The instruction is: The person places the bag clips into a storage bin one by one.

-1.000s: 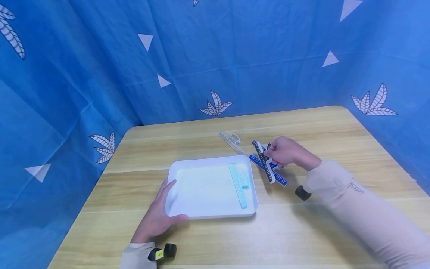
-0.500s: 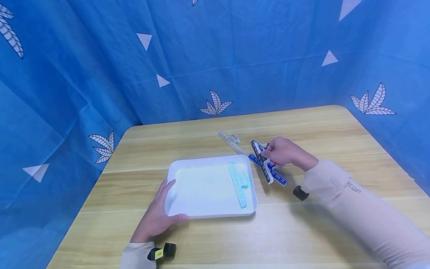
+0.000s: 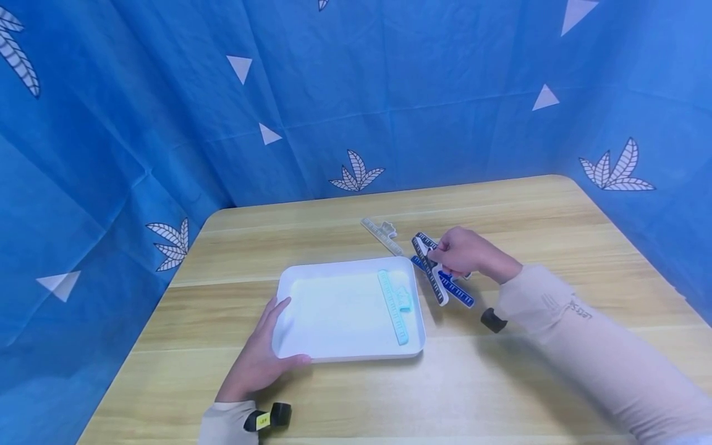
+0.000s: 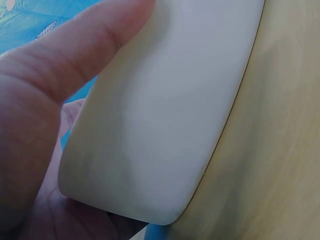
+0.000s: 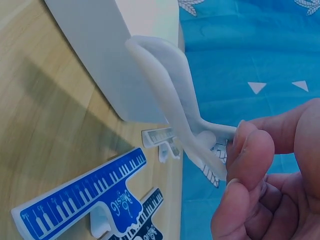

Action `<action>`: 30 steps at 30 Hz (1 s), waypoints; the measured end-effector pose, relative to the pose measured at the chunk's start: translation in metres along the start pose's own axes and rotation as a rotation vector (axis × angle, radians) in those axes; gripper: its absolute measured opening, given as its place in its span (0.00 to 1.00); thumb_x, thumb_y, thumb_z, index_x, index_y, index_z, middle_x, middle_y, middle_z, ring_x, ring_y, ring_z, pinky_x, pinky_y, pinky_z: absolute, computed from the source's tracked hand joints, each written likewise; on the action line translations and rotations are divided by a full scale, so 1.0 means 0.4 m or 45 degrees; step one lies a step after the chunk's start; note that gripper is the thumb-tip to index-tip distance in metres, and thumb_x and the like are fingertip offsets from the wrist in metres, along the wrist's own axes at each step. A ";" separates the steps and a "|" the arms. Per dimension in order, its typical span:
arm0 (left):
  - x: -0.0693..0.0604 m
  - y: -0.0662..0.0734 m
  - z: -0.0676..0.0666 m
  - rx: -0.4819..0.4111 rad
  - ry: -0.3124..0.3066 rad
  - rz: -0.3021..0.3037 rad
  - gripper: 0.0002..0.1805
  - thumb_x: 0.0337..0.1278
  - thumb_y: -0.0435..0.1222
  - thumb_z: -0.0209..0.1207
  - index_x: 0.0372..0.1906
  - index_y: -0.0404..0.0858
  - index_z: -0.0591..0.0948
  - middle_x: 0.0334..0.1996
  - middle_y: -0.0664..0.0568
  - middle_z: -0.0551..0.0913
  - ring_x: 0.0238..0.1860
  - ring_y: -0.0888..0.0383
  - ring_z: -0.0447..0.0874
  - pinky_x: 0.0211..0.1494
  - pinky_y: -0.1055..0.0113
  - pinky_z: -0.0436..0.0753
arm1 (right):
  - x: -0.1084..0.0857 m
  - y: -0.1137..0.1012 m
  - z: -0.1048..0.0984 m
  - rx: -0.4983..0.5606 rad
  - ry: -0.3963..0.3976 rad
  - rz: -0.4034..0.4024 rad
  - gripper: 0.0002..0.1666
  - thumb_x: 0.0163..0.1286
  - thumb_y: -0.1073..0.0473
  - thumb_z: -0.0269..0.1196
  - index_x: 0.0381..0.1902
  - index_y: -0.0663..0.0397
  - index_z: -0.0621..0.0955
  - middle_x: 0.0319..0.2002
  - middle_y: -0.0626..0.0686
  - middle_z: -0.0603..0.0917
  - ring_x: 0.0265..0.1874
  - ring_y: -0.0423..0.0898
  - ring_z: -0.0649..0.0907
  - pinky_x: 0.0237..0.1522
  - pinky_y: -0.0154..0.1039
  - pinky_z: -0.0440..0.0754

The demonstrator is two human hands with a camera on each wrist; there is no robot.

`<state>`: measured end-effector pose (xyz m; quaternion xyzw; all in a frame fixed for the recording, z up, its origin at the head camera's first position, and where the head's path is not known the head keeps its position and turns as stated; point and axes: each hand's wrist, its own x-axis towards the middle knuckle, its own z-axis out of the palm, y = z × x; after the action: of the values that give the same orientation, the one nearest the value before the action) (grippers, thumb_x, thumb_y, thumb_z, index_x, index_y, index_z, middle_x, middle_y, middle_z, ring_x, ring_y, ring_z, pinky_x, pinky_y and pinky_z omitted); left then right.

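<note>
The right hand pinches a black-and-white clip by its handle; in the right wrist view its white side is raised above the table. Beneath it lie a blue clip and, partly hidden, a dark clip. At the left end of a white tray, the left hand grips the corner, thumb on the near wall and fingers along the left side. Inside the tray's right part rests a turquoise clip.
A grey clip lies on the wooden table behind the tray's right rear corner. Blue patterned cloth hangs behind the table and at both sides.
The right hand has moved slightly left with the black-and-white clip, bringing it nearer the tray. The left hand and tray hold still.
</note>
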<state>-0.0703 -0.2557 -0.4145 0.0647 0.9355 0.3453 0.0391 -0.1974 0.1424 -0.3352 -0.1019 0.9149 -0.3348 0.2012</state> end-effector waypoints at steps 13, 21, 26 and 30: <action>-0.001 0.001 0.000 -0.009 -0.007 -0.022 0.60 0.36 0.59 0.73 0.76 0.50 0.54 0.77 0.41 0.40 0.74 0.36 0.44 0.66 0.32 0.54 | -0.001 -0.014 0.009 -0.037 0.007 -0.012 0.18 0.73 0.54 0.56 0.30 0.62 0.81 0.19 0.53 0.80 0.14 0.42 0.74 0.17 0.34 0.73; -0.002 0.003 -0.002 -0.002 -0.003 -0.025 0.61 0.34 0.59 0.74 0.76 0.50 0.54 0.77 0.42 0.40 0.73 0.37 0.45 0.66 0.32 0.55 | 0.002 -0.022 0.013 -0.030 0.001 -0.025 0.19 0.73 0.54 0.55 0.26 0.60 0.80 0.17 0.52 0.79 0.14 0.43 0.75 0.17 0.33 0.71; -0.001 0.001 -0.001 0.000 0.000 -0.019 0.61 0.34 0.59 0.74 0.76 0.50 0.54 0.77 0.42 0.40 0.74 0.37 0.45 0.66 0.32 0.55 | 0.001 -0.026 0.017 0.003 -0.002 -0.022 0.19 0.73 0.54 0.56 0.25 0.59 0.79 0.16 0.51 0.78 0.12 0.41 0.72 0.15 0.32 0.68; 0.000 0.000 0.000 -0.006 0.002 -0.020 0.61 0.34 0.59 0.74 0.76 0.50 0.54 0.77 0.43 0.40 0.74 0.37 0.45 0.66 0.32 0.55 | -0.001 -0.029 0.020 0.013 -0.006 -0.035 0.19 0.73 0.54 0.55 0.22 0.57 0.78 0.15 0.50 0.77 0.12 0.41 0.72 0.16 0.33 0.68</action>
<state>-0.0704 -0.2557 -0.4145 0.0568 0.9351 0.3473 0.0412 -0.1931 0.1292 -0.3332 -0.1144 0.9111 -0.3421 0.1993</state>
